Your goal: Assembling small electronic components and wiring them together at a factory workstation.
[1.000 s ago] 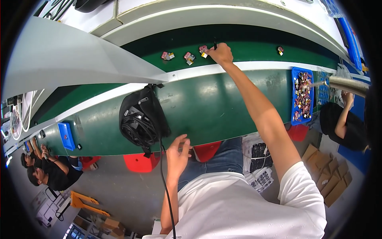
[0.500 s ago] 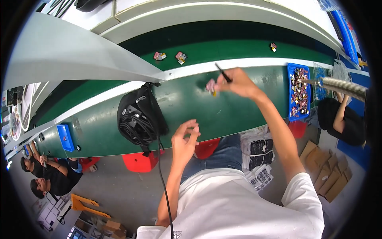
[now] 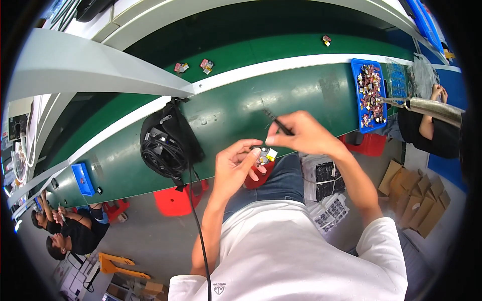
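My left hand (image 3: 232,169) is closed on a small electronic part (image 3: 264,156) with a silvery round piece and a yellow and white tag. It holds the part above the bench's near edge. Close on its right, my right hand (image 3: 307,134) grips a slim black pointed tool (image 3: 284,128), tweezers by its look. The tool's thin tip points away from me over the green bench. The right fingertips are near the part; whether they touch it I cannot tell.
A black bag (image 3: 168,135) with coiled cables lies left on the green bench (image 3: 226,115). A blue tray (image 3: 355,80) of similar parts stands right, below a metal spring hose (image 3: 434,110). Several loose parts (image 3: 206,65) lie beyond the white rail. Other people sit at both ends.
The small part has passed from my right hand to my left. My right hand has come nearer to me, still with the black tool. The whole view has shifted slightly.
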Tool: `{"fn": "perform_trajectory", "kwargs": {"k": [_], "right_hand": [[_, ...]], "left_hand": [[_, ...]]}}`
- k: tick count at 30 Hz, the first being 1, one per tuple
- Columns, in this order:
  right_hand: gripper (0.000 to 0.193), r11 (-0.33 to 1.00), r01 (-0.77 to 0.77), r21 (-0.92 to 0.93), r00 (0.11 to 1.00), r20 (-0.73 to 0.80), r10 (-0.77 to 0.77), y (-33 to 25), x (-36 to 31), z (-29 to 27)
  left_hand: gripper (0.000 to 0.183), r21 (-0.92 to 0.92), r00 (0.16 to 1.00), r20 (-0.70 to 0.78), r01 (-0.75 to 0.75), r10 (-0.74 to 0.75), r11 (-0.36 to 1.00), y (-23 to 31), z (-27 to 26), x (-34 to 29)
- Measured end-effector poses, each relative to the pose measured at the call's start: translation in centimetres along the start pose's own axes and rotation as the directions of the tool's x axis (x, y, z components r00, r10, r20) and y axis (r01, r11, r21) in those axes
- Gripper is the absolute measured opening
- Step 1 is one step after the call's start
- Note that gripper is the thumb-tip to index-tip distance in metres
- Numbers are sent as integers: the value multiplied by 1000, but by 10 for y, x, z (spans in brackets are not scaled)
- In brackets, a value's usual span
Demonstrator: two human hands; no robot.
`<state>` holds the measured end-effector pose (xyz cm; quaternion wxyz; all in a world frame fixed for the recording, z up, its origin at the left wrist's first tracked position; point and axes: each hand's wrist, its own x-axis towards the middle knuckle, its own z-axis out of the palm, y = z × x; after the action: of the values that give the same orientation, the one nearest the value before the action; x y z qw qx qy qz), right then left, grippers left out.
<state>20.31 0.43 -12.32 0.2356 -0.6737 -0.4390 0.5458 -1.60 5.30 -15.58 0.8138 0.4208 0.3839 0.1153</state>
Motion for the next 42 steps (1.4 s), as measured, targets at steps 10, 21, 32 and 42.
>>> {"fn": "perform_trajectory", "kwargs": {"k": [10,21,32,42], "right_hand": [[49,546,113,830,981,-181,73,-4,-51,1],[19,740,219,636,911,-405,80,6,-76,58],[14,878,233,418,820,-570,54,6,-73,68],[15,864,198,463,841,-533,93,9,-70,66]], "left_hand": [[22,-89,977,-198,-91,72,992,3,15,-15],[22,-58,960,-253,-141,122,988,1,22,-17],[22,27,947,-277,-162,163,986,-4,29,-19],[20,110,940,-274,-180,204,978,-6,31,-20]]}}
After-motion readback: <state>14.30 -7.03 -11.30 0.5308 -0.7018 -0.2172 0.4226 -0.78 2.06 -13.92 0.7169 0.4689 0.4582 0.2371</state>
